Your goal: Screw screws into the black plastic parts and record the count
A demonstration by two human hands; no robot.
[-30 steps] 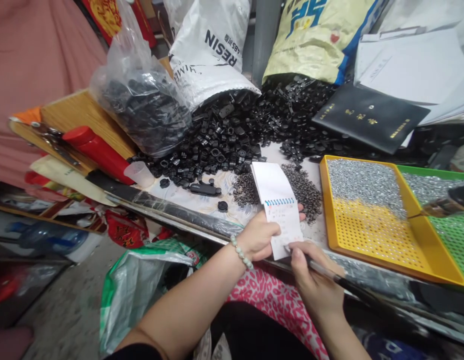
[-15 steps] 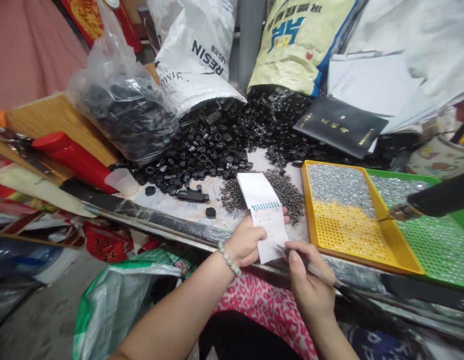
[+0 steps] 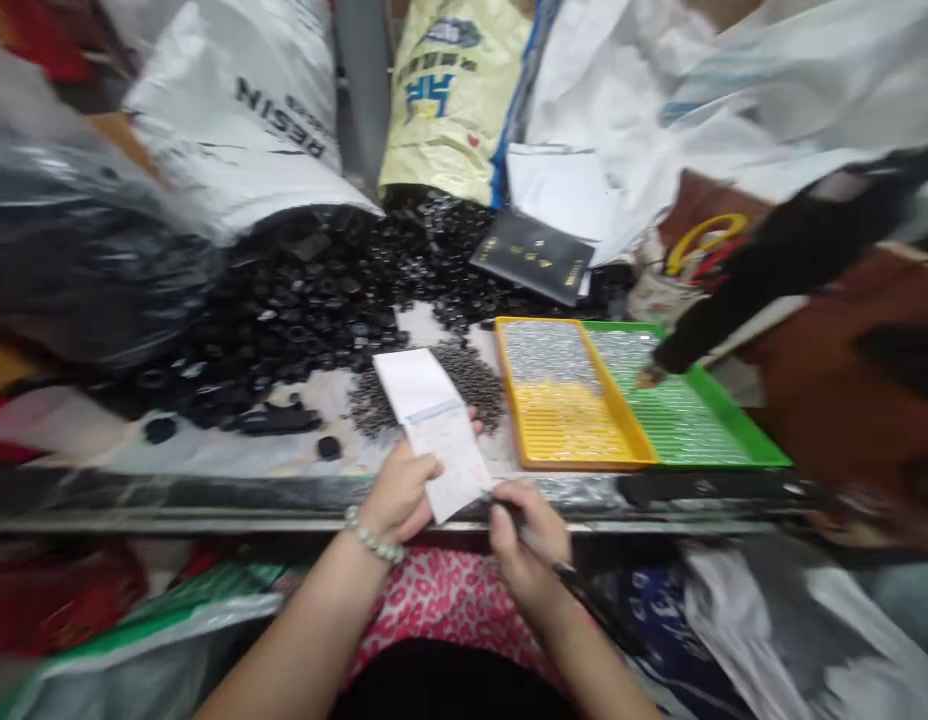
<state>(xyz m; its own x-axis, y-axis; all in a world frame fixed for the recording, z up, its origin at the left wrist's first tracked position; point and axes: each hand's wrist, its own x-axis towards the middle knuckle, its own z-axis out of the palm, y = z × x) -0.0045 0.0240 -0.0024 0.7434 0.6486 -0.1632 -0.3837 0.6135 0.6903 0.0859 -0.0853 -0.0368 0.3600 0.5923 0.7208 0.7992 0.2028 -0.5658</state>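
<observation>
My left hand (image 3: 401, 492), with a beaded bracelet at the wrist, is closed on a small spiral notepad (image 3: 450, 458) that lies open, its white cover flipped up and away from me. Faint writing shows on the page. My right hand (image 3: 530, 530) is closed around a pen (image 3: 535, 543), its tip at the page's lower right corner. Beneath and beyond the notepad is a pile of small metal parts (image 3: 475, 375). To the right stand a yellow tray (image 3: 515, 420) and a green tray (image 3: 756, 440), both holding small silvery pieces.
Black plastic parts (image 3: 306, 290) heap across the table's back, spilling from a white sack (image 3: 224, 120) and a yellow sack (image 3: 434, 130). A black folder (image 3: 535, 255) lies behind the trays. A dark tool (image 3: 779, 260) reaches over the green tray from the right.
The view has turned to the right, so the table, trays and hands sit further left in it. My hands keep hold of the notepad and pen.
</observation>
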